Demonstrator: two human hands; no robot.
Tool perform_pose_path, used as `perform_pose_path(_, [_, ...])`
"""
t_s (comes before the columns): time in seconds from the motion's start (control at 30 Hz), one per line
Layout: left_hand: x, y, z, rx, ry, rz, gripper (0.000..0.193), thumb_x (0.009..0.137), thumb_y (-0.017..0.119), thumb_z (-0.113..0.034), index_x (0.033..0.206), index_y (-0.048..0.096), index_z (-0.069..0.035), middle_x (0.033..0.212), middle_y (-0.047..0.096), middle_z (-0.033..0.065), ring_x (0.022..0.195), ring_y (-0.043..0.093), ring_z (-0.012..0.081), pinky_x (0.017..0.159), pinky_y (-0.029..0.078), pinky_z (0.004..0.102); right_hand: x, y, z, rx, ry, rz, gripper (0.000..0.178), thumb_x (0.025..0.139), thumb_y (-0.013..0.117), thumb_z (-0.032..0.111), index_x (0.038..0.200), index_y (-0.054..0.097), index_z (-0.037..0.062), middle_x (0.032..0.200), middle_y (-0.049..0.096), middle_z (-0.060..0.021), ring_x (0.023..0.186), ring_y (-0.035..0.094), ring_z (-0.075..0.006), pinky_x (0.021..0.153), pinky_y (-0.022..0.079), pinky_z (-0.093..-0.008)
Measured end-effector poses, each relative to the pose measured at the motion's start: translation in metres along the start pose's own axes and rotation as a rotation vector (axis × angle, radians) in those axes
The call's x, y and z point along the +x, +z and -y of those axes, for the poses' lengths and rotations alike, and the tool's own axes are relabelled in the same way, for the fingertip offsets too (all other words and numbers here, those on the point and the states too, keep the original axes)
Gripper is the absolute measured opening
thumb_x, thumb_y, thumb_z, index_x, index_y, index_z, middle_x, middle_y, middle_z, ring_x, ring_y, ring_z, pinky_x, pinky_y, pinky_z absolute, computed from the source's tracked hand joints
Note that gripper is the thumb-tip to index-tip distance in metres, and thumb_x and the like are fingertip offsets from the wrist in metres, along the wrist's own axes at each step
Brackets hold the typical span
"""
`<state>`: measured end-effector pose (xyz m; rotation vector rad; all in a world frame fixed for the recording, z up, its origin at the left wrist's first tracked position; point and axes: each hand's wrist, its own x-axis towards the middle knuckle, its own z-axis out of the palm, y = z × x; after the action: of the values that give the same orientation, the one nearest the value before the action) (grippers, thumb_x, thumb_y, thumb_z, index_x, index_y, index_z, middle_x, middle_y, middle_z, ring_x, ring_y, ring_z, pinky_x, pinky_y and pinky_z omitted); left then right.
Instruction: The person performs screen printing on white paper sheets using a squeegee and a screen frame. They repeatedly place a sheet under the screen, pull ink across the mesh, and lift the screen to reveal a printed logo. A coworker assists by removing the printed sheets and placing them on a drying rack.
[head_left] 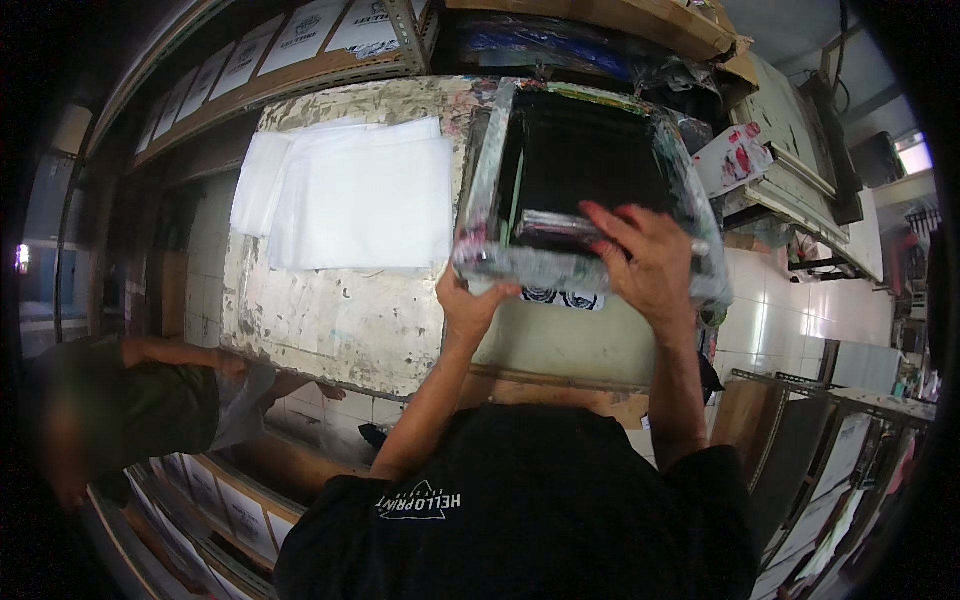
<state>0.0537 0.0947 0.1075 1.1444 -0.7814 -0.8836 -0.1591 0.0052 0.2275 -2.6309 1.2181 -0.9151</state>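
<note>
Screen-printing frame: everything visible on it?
The rectangular screen-printing frame has a dark inner panel and pale, tape-like borders smeared pink and green. It sits right of the white sheets over the worn table, near edge apparently raised. The left hand grips its near left corner; the right hand is over a squeegee-like bar across the panel, grip blurred.

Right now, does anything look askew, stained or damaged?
The thin white rectangular sheets overlap unevenly rather than squared, and the pale rectangular table beneath looks blotchy and worn. Red smears mark the right hand's fingers.
</note>
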Motion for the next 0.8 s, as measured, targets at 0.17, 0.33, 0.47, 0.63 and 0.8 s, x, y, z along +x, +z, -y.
perform_pose_path(0.17, [-0.033,-0.053,0.071,0.674,0.304,0.077,0.094,0.054,0.097,-0.025,0.133,0.054,0.002,0.133,0.055,0.0156,0.125,0.05,0.0307,0.108,0.041,0.0415,-0.047,0.072,-0.027,0.204,0.212,0.257,0.042,0.079,0.074,0.021,0.12,0.07,0.0252,0.096,0.069,-0.0101,0.083,0.066,-0.0315,0.072,0.051,-0.0426])
perform_pose_path(0.33, [-0.038,-0.065,0.093,0.97,0.357,0.07,0.088,0.046,0.094,-0.032,0.122,0.063,-0.001,0.145,0.046,0.02,0.128,0.043,0.0386,0.105,0.035,0.0517,-0.081,0.12,-0.034,0.005,0.231,0.464,0.064,0.072,0.078,0.022,0.134,0.06,0.023,0.112,0.062,-0.0141,0.108,0.056,-0.0339,0.096,0.039,-0.0516])
perform_pose_path(0.47, [-0.045,-0.066,0.09,0.996,0.284,0.075,0.088,0.046,0.093,-0.032,0.122,0.063,0.0,0.145,0.046,0.0193,0.13,0.04,0.0394,0.106,0.033,0.0523,-0.065,0.146,-0.064,-0.086,0.173,0.341,0.077,0.064,0.079,0.017,0.137,0.055,0.02,0.122,0.054,-0.0127,0.119,0.046,-0.0309,0.102,0.03,-0.0571])
perform_pose_path(0.63, [-0.044,-0.066,0.087,0.949,0.266,0.08,0.086,0.048,0.093,-0.03,0.122,0.064,0.002,0.147,0.045,0.018,0.131,0.039,0.0402,0.108,0.031,0.0519,0.009,0.174,-0.139,-0.142,0.158,0.189,0.076,0.062,0.078,0.017,0.136,0.058,0.0224,0.119,0.058,-0.0129,0.116,0.05,-0.0313,0.099,0.032,-0.0553])
perform_pose_path(0.8, [-0.046,-0.068,0.083,0.917,0.273,0.08,0.091,0.048,0.093,-0.03,0.128,0.061,-0.002,0.148,0.044,0.0181,0.131,0.039,0.0396,0.108,0.031,0.0518,0.087,0.19,-0.204,-0.15,0.103,0.144,0.073,0.067,0.079,0.018,0.137,0.058,0.0193,0.125,0.061,-0.0178,0.118,0.053,-0.0347,0.098,0.035,-0.0499])
